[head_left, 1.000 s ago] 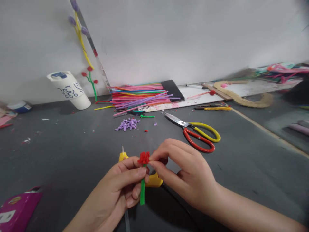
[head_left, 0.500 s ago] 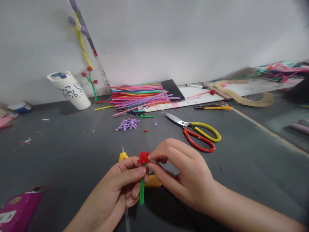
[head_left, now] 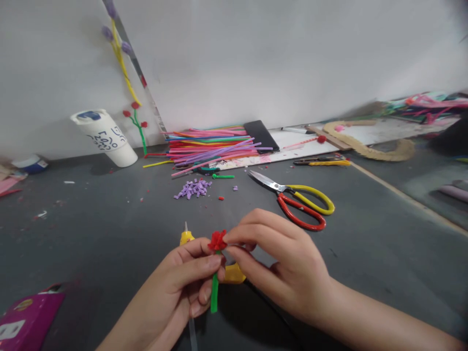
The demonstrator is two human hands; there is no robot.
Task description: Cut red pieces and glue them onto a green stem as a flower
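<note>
A small pipe-cleaner flower (head_left: 217,241) with a red head and a green stem is upright between my hands. My left hand (head_left: 186,278) pinches the stem just below the red head. At the right side of the head, the thumb and forefinger of my right hand (head_left: 281,265) close on the red petals. Partly hidden behind both hands lies a yellow glue gun (head_left: 234,274), its nozzle pointing away from me and a clear glue stick (head_left: 192,334) coming out at the near end.
Scissors (head_left: 281,187) with red and yellow handles lie beyond my right hand. Ahead are purple cut pieces (head_left: 193,188), a bundle of pipe cleaners (head_left: 212,146) and a yellow cutter (head_left: 325,163). A white cup (head_left: 106,139) stands back left; a magenta box (head_left: 31,319) sits near left.
The red flower head has turned and tilted slightly, and its stem's lower end has shifted a little. My right hand has moved slightly to the right, its fingers still at the petals.
</note>
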